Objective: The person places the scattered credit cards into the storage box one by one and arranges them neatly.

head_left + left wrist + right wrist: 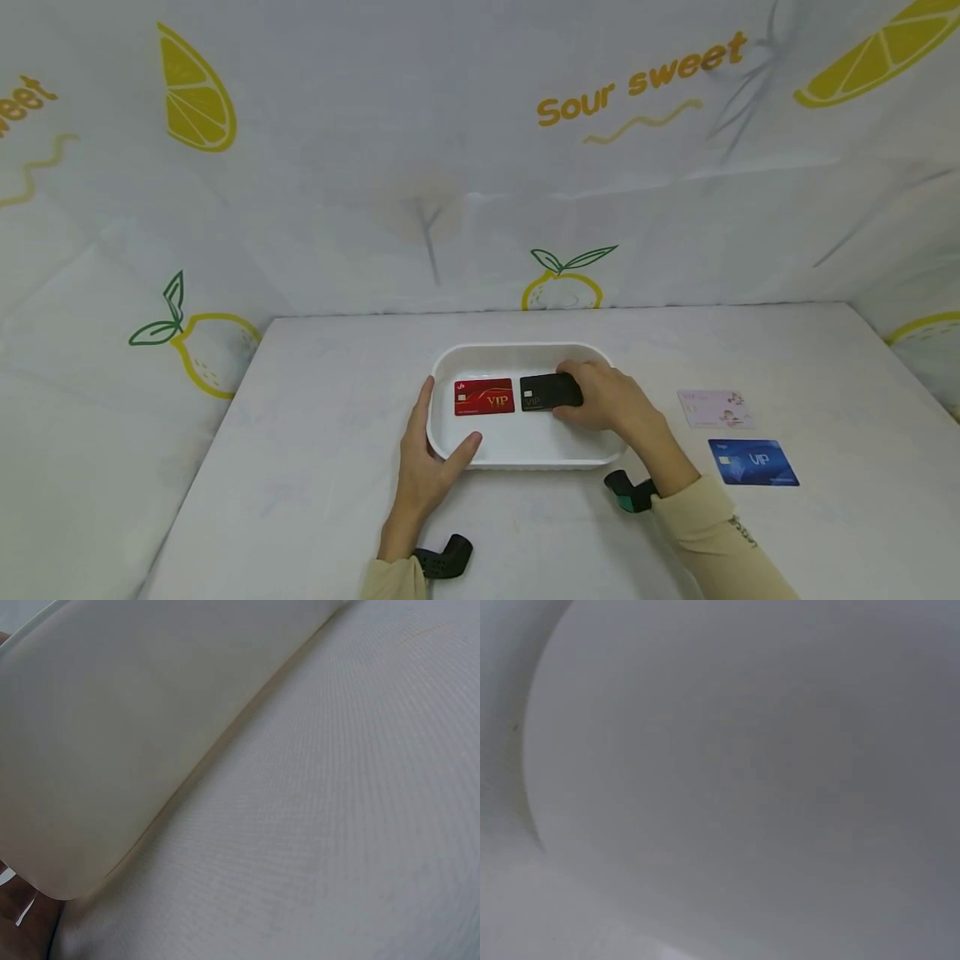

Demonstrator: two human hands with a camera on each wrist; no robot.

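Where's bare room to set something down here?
The white tabletop is bare left of the left hand and right of the pink rectangular card and blue rectangular card. Crowded: the middle of the white round-cornered tray, where the red rectangular card lies beside the black rectangular card held by the right hand.

I can read VIP on the black card (540, 396) in the right fingers (579, 369), on the red card (480, 398) left of them and blue card (753, 464) right, "Sour sweet" on the backdrop (337, 167) beyond.

your left hand (429, 475) pointing forward, thumb (464, 451) spreading from fingers (422, 407), your right hand (603, 398) pinching, right forearm (670, 457) slanting inward
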